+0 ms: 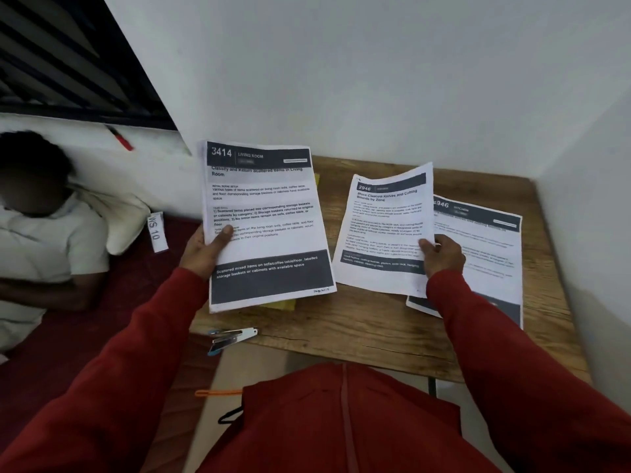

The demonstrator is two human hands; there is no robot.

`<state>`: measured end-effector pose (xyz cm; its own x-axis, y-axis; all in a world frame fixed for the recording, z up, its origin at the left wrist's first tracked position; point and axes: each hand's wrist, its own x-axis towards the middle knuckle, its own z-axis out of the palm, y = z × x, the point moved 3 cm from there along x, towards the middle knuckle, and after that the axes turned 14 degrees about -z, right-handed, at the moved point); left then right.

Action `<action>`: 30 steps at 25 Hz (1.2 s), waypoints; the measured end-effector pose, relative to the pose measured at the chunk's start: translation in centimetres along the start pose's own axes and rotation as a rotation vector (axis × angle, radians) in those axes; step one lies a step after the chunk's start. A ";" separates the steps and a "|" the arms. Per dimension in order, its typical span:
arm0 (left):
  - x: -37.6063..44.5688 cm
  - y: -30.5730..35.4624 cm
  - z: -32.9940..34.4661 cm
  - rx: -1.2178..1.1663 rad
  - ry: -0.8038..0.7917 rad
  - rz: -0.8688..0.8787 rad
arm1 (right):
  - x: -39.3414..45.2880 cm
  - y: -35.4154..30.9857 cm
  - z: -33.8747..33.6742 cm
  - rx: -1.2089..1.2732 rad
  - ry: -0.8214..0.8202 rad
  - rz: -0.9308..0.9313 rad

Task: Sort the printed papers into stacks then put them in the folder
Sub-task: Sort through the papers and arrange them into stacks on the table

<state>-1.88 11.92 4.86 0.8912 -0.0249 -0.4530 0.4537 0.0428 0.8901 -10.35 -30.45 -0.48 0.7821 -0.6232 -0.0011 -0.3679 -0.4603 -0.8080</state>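
Papers are being sorted on a wooden table (341,322), and the work is looking only partly done; nearest, at the table's near-left edge, a stapler (230,337) is lying untouched, half over the edge; just beyond it the left hand (205,249) is holding a thick sheaf headed 3414 (266,227) tilted up off the table, the thumb pressing on the printed face and the other fingers hidden behind the sheets, so how they are lying cannot be told; a strip of yellow, probably the folder (283,304), is peeking out from under the sheaf's near edge, though too little is showing to be sure; to the right, the right hand (442,256) is pinching the right edge of a single sheet headed 2946 (386,230), thumb on top and fingers curled beneath, lifting it so that its far corner is curling upward; under and to the right of it a stack of like-headed kitchen pages (485,254) is lying flat on the table; judging from this, one stack is begun, the held sheaf is awaiting sorting, and nothing is yet going into the folder.
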 end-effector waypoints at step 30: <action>-0.2 2.9 11.4 -0.057 -0.315 -0.004 | -2.5 -9.7 -1.8 0.750 -0.121 -0.165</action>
<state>-0.75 0.65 8.13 0.8486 -0.3329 -0.4112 0.4648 0.0979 0.8800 -9.63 -25.55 8.37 0.8625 -0.4905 0.1245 0.1634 0.0371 -0.9859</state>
